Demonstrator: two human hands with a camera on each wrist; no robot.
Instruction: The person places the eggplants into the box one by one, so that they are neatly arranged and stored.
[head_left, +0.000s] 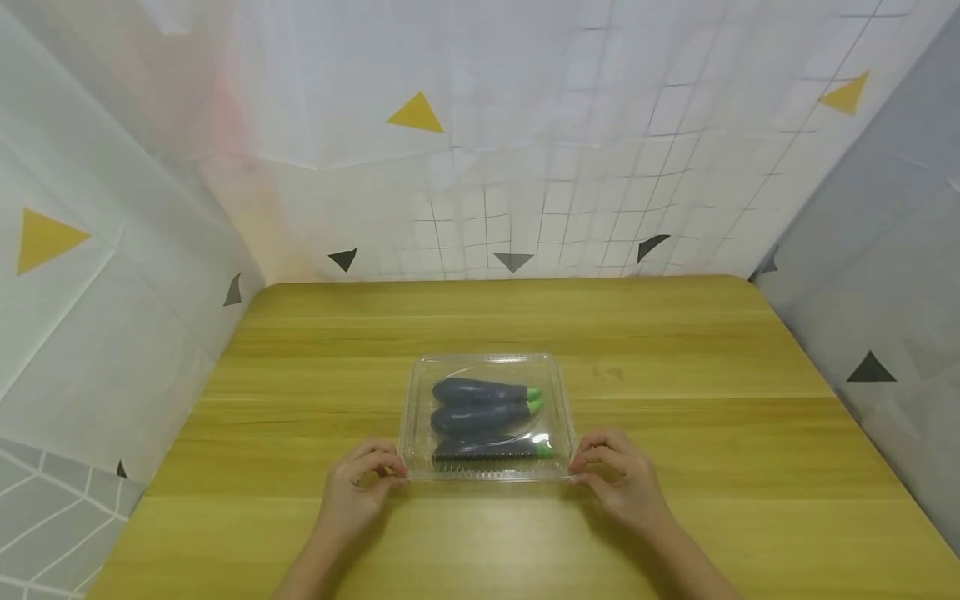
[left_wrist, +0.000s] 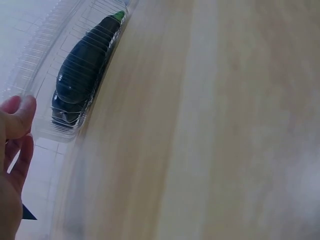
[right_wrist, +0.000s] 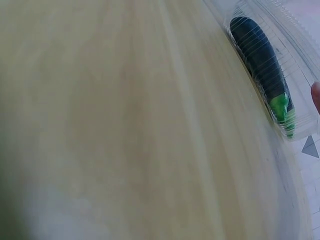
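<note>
A clear plastic clamshell container point(head_left: 411, 408) lies on the table with three dark purple eggplants point(head_left: 480, 419) inside, their green ends to the right. At its near left corner, my left hand point(head_left: 362, 483) pinches the rim between thumb and fingers. The near right corner is pinched in the same way by my right hand point(head_left: 621, 482). In the left wrist view, thumb and fingers of the left hand point(left_wrist: 17, 130) meet at the edge of the ribbed plastic. Only a fingertip of the right hand point(right_wrist: 316, 97) shows in the right wrist view, beside the container point(right_wrist: 302, 60).
The wooden table point(head_left: 495, 321) runs back to a white sheet point(head_left: 337, 200) with triangles and grid lines. Similar sheets hang at the left point(head_left: 97, 333) and right point(head_left: 892, 275) sides.
</note>
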